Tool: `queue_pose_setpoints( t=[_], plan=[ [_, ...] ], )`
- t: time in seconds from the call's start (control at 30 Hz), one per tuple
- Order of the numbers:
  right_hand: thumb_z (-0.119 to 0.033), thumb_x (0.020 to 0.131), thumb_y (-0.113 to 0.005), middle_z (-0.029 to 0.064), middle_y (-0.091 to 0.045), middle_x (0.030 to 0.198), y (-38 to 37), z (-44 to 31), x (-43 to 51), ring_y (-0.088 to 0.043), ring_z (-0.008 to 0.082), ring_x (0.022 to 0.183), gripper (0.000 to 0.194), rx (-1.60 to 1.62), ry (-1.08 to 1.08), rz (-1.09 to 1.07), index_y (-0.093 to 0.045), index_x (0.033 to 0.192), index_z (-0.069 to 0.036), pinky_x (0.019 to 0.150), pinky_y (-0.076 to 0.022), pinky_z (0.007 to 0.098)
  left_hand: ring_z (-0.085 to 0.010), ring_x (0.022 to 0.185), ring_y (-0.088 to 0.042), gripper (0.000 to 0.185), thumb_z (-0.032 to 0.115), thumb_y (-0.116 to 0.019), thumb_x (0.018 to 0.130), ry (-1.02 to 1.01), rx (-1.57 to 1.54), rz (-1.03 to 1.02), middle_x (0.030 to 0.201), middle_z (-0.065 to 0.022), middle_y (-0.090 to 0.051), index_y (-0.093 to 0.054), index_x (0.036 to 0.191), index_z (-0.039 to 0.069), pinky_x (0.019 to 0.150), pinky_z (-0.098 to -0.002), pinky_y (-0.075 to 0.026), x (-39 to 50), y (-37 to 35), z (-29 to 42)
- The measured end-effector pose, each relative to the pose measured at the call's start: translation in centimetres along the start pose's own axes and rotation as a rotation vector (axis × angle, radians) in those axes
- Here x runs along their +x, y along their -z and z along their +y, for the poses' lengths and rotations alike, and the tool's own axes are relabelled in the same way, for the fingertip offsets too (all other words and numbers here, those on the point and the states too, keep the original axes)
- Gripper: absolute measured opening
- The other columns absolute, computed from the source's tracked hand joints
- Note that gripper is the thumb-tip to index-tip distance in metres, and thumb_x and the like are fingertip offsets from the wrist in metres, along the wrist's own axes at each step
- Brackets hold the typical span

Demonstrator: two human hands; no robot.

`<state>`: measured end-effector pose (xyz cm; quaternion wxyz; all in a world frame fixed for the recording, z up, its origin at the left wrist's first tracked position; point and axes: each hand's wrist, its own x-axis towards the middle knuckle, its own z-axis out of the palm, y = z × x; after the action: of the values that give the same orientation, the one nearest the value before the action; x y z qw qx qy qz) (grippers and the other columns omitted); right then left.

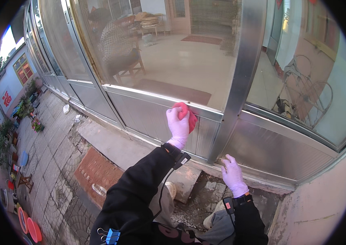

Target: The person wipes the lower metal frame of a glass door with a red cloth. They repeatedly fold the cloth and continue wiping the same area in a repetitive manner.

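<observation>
My left hand, in a pale pink glove, grips a bunched red cloth. It presses the cloth against the horizontal metal rail below a large glass pane. My right hand, gloved the same way, holds nothing, with its fingers apart. It hovers low, in front of the bottom of the metal post and the ribbed lower panel. Dark bands with small boxes are strapped round both wrists.
A concrete step runs along the frame's base, with a brown doormat beside it. Broken paving lies at my feet. A rough wall rises on the right. Potted plants and red basins stand leftward. Behind the glass sits a person.
</observation>
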<state>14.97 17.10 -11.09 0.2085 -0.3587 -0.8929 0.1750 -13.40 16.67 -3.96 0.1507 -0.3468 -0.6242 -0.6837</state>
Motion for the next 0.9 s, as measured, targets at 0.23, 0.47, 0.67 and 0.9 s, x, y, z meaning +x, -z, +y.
queue_pose_setpoints(
  t=[0.23, 0.47, 0.67, 0.9],
  plan=[
    [-0.014, 0.085, -0.062, 0.02, -0.052, 0.131, 0.5, 0.8, -0.7, -0.058, 0.0362, 0.111, 0.03, -0.005, -0.027, -0.009, -0.063, 0.113, -0.004, 0.096, -0.0482, 0.0421, -0.0264, 0.088, -0.06, 0.022, -0.003, -0.071, 0.075, -0.156, -0.156, -0.236, 0.1, -0.012, -0.053, -0.062, 0.093, 0.006, 0.075, -0.0333, -0.051, -6.1, -3.8, 3.7],
    [-0.016, 0.086, -0.063, 0.019, -0.052, 0.132, 0.8, 2.4, -1.3, -0.058, 0.0357, 0.111, 0.032, -0.052, -0.126, -0.054, -0.062, 0.116, -0.005, 0.095, -0.0489, 0.0421, -0.0291, 0.088, -0.062, 0.02, 0.01, -0.076, 0.072, 0.222, 0.188, -0.223, 0.095, -0.0122, -0.06, -0.071, 0.091, 0.007, 0.08, -0.0356, -0.051, -5.8, -0.4, -2.3],
    [-0.016, 0.085, -0.062, 0.0197, -0.052, 0.132, 0.4, 1.9, -0.9, -0.059, 0.0364, 0.109, 0.034, -0.038, -0.057, -0.033, -0.061, 0.117, -0.005, 0.094, -0.0492, 0.0425, -0.0223, 0.096, -0.06, 0.025, 0.01, -0.073, 0.081, 0.42, -0.505, -0.123, 0.1, -0.0081, -0.062, -0.063, 0.101, 0.0, 0.088, -0.0321, -0.046, -6.0, -2.4, -0.7],
    [-0.014, 0.085, -0.06, 0.0218, -0.054, 0.129, -0.6, 1.7, -0.4, -0.06, 0.0372, 0.107, 0.03, -0.083, -0.008, -0.055, -0.063, 0.113, -0.005, 0.093, -0.0496, 0.0436, -0.0194, 0.09, -0.061, 0.02, -0.001, -0.073, 0.076, -0.077, -0.235, -0.178, 0.097, -0.0078, -0.06, -0.062, 0.092, 0.001, 0.079, -0.029, -0.049, -8.6, -5.4, 0.9]
  ],
)
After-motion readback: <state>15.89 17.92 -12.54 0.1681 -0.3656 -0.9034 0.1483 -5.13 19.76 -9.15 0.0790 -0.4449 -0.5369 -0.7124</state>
